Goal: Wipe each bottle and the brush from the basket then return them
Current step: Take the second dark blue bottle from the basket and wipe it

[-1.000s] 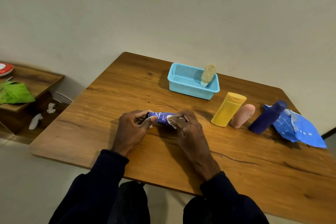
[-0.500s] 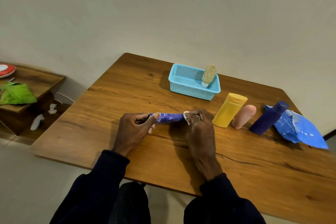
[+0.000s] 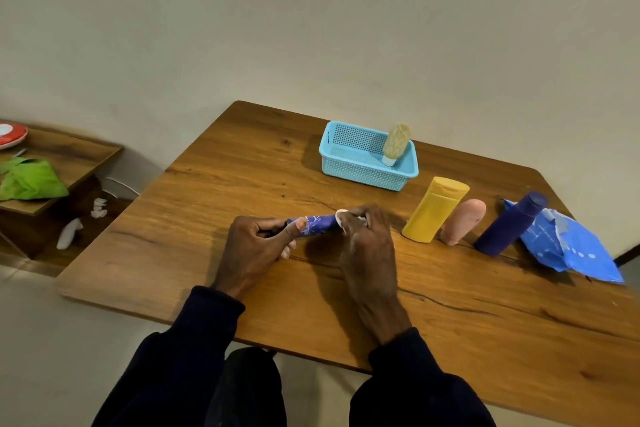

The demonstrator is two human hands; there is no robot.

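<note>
Left hand: curled round the left end of a blue patterned item, with the thumb laid along its top. The item is held just above the surface.
Right hand: a white wipe is pinched by the fingers against the right end of the item. The back of the hand is turned up.
Blue patterned item: held level between both hands. Whether it is a bottle or the brush cannot be told.
Change: a second ago the hands were held close together with only a short stretch of blue showing. The right hand has since been drawn towards the right end, so more of the blue body is exposed between the thumbs. The left hand's grip is unchanged.
Basket: set beyond the hands, with a beige bottle leaned cap-down in its right corner, as before.
Row to the right: a yellow bottle, a pink bottle and a dark blue bottle are stood side by side, unmoved.
Blue packet: laid just beside the dark blue bottle.
Side shelf: seen at far left, with a green cloth on it.
</note>
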